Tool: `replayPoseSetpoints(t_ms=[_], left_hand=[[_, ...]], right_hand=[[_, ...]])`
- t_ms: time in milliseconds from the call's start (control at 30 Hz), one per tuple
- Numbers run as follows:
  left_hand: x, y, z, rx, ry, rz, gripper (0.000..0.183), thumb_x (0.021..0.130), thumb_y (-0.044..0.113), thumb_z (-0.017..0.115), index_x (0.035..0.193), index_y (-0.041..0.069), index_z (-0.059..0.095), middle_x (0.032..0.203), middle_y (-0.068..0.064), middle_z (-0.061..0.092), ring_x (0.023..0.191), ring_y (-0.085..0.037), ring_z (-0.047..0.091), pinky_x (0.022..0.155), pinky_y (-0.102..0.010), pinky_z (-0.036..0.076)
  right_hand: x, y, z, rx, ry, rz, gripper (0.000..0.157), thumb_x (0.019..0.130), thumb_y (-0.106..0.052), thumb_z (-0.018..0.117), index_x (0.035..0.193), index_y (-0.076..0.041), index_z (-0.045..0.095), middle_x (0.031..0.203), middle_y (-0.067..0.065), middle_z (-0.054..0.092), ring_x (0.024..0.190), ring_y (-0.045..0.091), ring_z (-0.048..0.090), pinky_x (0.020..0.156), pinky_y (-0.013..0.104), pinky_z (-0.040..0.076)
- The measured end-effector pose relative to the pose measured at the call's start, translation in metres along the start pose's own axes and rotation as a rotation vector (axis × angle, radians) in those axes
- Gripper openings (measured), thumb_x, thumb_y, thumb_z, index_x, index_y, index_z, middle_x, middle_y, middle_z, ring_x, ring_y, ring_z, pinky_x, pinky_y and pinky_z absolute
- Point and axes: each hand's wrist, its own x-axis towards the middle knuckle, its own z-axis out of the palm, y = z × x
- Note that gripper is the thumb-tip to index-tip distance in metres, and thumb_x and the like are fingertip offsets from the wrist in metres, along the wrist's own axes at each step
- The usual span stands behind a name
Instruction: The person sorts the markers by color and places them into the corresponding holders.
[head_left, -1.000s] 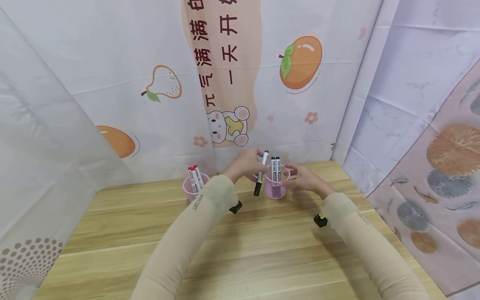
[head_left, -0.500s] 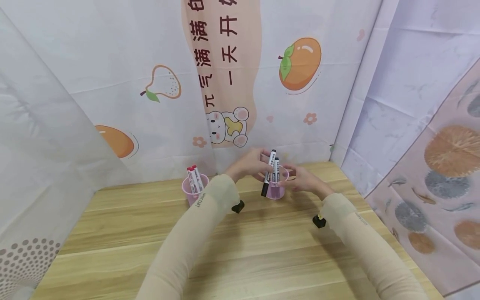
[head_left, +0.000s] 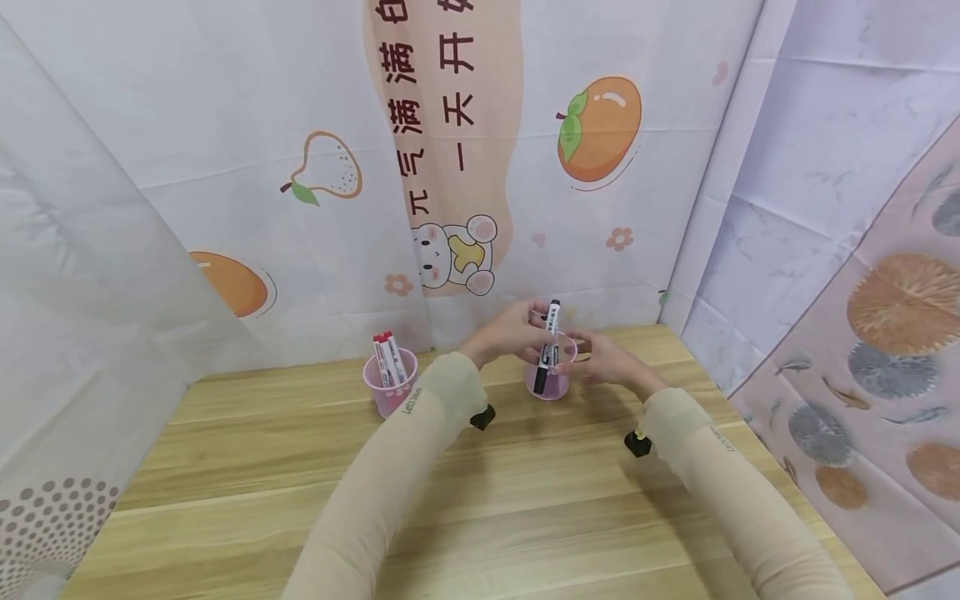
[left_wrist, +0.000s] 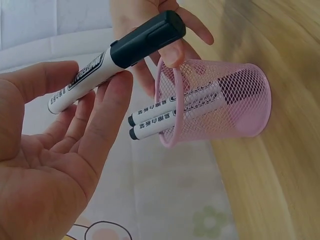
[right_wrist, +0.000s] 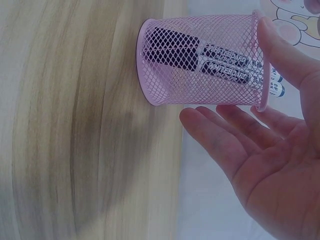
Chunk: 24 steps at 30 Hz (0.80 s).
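My left hand (head_left: 513,329) pinches a whiteboard marker (left_wrist: 95,75) between thumb and fingers, its black cap (left_wrist: 147,40) tilted toward the cup in the left wrist view. In the head view this marker overlaps the pink mesh pen cup (right_wrist: 160,87) on the table. Two more black-capped whiteboard markers (right_wrist: 225,62) stand in that cup, black caps down. At the cup's right side, my right hand (head_left: 611,360) holds it near the top, thumb (right_wrist: 282,50) on the rim and fingers along the opposite side.
A second pink pen cup (head_left: 390,402) with several red-capped markers (head_left: 387,354) stands to the left on the wooden table (head_left: 300,467). A printed cloth (head_left: 322,250) hangs right behind the table's back edge. Black wrist cameras (head_left: 638,443) hang under both sleeves.
My left hand has moved right with its marker, from beside the cup to over its front. The right hand stays at the cup, which has barely shifted.
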Motion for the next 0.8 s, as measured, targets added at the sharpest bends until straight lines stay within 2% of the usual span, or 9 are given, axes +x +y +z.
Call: replayPoseSetpoints(t_ms=[167,300,400,567,800], left_hand=[[0.003,0.000,0.001,-0.038,0.046,-0.007,0.056,0.095,0.006,0.068,0.145,0.001,0.041,0.121,-0.017,0.057,0.099,-0.038,0.068,0.075,-0.038,0.063],[0.006,0.000,0.001,-0.053,0.095,-0.004,0.057,0.098,0.010,0.066,0.147,0.003,0.040,0.126,-0.017,0.056,0.095,-0.030,0.069,0.077,-0.038,0.063],[0.009,-0.001,0.001,-0.070,0.127,0.009,0.055,0.098,0.013,0.066,0.147,0.004,0.041,0.126,-0.016,0.058,0.091,-0.027,0.069,0.078,-0.039,0.063],[0.012,-0.002,0.007,-0.098,0.177,0.031,0.049,0.099,0.017,0.067,0.142,0.005,0.047,0.121,-0.014,0.061,0.090,-0.029,0.070,0.076,-0.041,0.063],[0.015,-0.001,0.014,-0.158,0.233,0.107,0.040,0.100,0.018,0.065,0.135,0.005,0.050,0.114,-0.017,0.062,0.090,-0.027,0.067,0.078,-0.045,0.063]], right_hand=[[-0.001,0.000,0.000,0.007,-0.001,0.001,0.095,0.087,-0.029,0.083,0.158,0.000,0.026,0.148,0.033,0.044,0.127,0.045,0.053,0.089,0.054,0.057],[-0.002,-0.004,0.000,0.009,-0.005,-0.001,0.093,0.090,-0.023,0.080,0.158,0.003,0.022,0.148,0.036,0.040,0.128,0.048,0.051,0.090,0.056,0.057],[-0.002,-0.005,-0.001,0.003,-0.009,-0.002,0.091,0.091,-0.021,0.078,0.158,0.003,0.022,0.148,0.036,0.040,0.129,0.048,0.050,0.090,0.056,0.057],[-0.001,-0.002,-0.003,-0.016,-0.018,-0.024,0.084,0.093,-0.017,0.076,0.157,0.002,0.025,0.146,0.035,0.043,0.129,0.048,0.049,0.089,0.056,0.057],[0.000,-0.002,-0.002,0.004,-0.025,-0.022,0.078,0.095,-0.013,0.073,0.156,0.002,0.027,0.148,0.035,0.041,0.133,0.049,0.045,0.090,0.058,0.056]])
